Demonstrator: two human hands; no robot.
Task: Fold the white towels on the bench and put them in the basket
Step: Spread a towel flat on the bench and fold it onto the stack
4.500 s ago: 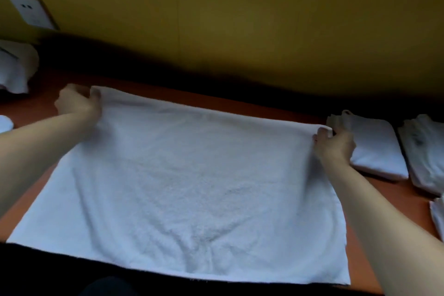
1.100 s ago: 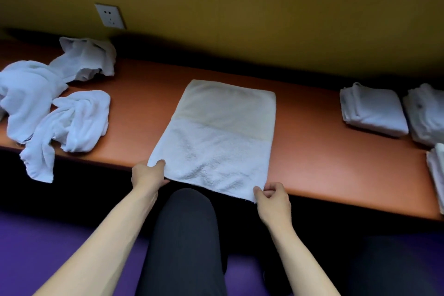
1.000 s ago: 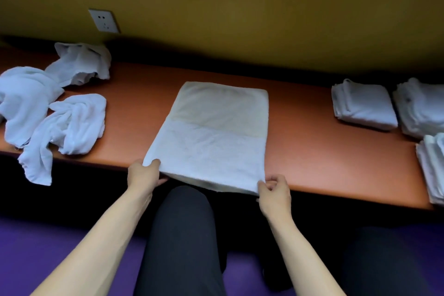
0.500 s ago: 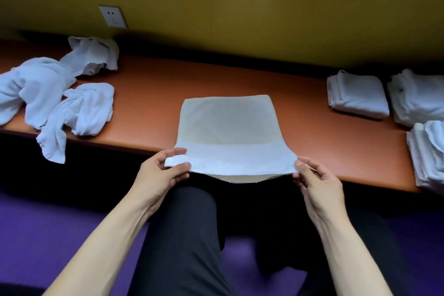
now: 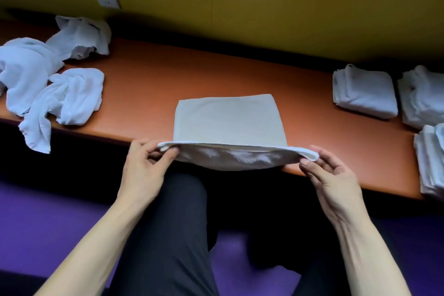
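A: What's on the tabletop (image 5: 240, 74)?

B: The half-folded towel (image 5: 228, 120) sits mid-tabletop, crumpled towels (image 5: 48, 79) well to its left, folded stacks (image 5: 365, 94) well to its right. No basket in view.

A: And the hands?

B: The left hand (image 5: 144, 170) pinches the towel's near-left corner, the right hand (image 5: 329, 175) pinches its near-right corner; the near edge is lifted off the tabletop.

A: Which way does the fold go?

B: Probably away from the person: the far edge lies straight beyond both hands, the lifted edge running left to right between them.
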